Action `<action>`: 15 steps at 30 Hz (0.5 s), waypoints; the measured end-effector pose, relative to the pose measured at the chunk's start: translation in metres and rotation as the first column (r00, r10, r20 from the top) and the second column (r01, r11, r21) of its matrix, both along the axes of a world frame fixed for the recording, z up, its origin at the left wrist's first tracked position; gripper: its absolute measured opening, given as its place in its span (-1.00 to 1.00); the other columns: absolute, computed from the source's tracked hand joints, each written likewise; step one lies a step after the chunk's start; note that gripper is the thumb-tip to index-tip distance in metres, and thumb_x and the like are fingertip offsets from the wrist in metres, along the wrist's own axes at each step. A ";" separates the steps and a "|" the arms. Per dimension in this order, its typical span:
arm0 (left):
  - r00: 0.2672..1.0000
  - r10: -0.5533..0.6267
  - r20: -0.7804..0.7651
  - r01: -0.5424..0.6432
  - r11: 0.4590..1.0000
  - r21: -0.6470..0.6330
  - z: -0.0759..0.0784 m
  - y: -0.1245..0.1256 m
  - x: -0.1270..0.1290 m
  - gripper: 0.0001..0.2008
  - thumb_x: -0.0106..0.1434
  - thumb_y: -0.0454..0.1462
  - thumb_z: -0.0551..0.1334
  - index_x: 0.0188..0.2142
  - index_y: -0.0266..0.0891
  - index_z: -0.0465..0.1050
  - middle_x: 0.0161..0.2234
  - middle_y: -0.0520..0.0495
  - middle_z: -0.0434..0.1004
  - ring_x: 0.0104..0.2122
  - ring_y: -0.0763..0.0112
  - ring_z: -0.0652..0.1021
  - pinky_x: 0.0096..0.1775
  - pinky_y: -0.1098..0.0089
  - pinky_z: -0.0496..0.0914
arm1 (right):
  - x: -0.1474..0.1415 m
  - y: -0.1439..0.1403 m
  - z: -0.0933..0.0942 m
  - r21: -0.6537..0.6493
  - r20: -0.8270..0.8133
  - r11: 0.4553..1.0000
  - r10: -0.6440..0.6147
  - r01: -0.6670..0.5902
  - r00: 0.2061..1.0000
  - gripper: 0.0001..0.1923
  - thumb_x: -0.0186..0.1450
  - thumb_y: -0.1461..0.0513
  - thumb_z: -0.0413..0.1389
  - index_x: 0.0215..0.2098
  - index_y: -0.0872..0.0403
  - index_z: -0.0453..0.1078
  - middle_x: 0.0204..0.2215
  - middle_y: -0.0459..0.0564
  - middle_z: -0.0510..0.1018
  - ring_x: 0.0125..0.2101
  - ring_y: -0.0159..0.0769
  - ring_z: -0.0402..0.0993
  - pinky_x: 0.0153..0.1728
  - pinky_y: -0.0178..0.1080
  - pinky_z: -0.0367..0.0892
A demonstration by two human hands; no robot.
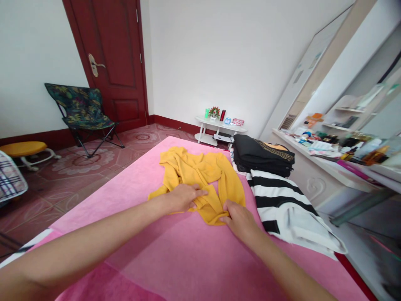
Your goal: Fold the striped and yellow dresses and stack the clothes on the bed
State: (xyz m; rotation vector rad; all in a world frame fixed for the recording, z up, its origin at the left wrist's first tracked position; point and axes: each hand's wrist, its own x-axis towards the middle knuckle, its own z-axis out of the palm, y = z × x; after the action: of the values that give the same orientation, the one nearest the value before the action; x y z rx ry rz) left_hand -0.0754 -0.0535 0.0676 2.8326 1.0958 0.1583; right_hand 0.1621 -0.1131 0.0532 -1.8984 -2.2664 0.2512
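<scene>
A crumpled yellow garment (200, 171) lies on the pink bed cover (131, 184) in front of me. My left hand (184, 196) rests flat on the garment's near left part, fingers pointing right. My right hand (238, 217) pinches the garment's near bottom edge between thumb and fingers. Both forearms reach in from the bottom of the view.
A black-and-white striped garment (282, 200) lies right of the yellow one, with a folded black pile (263, 156) behind it. A cluttered dresser (338, 163) runs along the right. A folding chair (83, 113), yellow stool (23, 148), low white table (219, 125) and red door (115, 58) stand beyond the bed.
</scene>
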 end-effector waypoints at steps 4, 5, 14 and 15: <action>0.974 -0.028 0.227 0.067 0.984 -0.168 -0.012 0.018 -0.006 -0.69 0.04 -0.27 0.31 -0.18 -0.24 0.46 -0.27 -0.04 0.48 -0.31 0.35 0.49 -0.26 0.43 0.34 | 0.018 -0.006 0.014 -0.116 -0.106 0.993 0.022 -0.034 0.994 -0.88 0.05 0.29 0.15 -0.59 0.06 0.28 -0.58 -0.06 0.46 -0.49 -0.28 0.40 -0.49 -0.31 0.14; 0.950 -0.005 0.311 0.083 0.968 -0.236 -0.011 0.020 -0.008 -0.76 0.04 -0.27 0.31 -0.26 -0.27 0.46 -0.35 -0.01 0.47 -0.37 0.40 0.47 -0.30 0.46 0.33 | 0.024 -0.007 0.020 -0.156 -0.150 0.987 0.018 -0.042 0.988 -0.84 0.03 0.29 0.15 -0.63 0.05 0.24 -0.63 -0.08 0.44 -0.55 -0.32 0.38 -0.54 -0.32 0.12; 0.267 0.417 0.869 -0.199 0.906 -0.374 0.059 0.036 -0.106 -0.70 0.00 -0.14 0.32 -0.41 -0.26 0.29 -0.61 0.12 0.33 -0.66 0.60 0.33 -0.59 0.57 0.21 | 0.113 0.029 0.088 -0.098 -0.891 0.863 -0.298 0.495 0.343 -0.91 0.02 0.25 0.13 -0.48 0.08 0.32 -0.53 -0.03 0.53 -0.56 -0.37 0.48 -0.53 -0.35 0.37; 0.204 0.450 0.869 -0.312 0.871 -0.378 0.061 0.040 -0.122 -0.71 -0.01 -0.14 0.31 -0.41 -0.26 0.29 -0.61 0.11 0.34 -0.66 0.59 0.33 -0.58 0.56 0.22 | 0.119 0.035 0.087 -0.008 -0.946 0.793 -0.204 0.609 0.253 -0.91 0.03 0.25 0.11 -0.45 0.06 0.32 -0.46 -0.01 0.54 -0.50 -0.36 0.49 -0.44 -0.32 0.41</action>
State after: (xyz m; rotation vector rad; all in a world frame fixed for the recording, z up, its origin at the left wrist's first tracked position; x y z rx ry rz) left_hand -0.1978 -0.0136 0.1282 1.5943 1.2844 1.5240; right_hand 0.2810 -0.0777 0.1403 -1.4438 -0.8829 0.5811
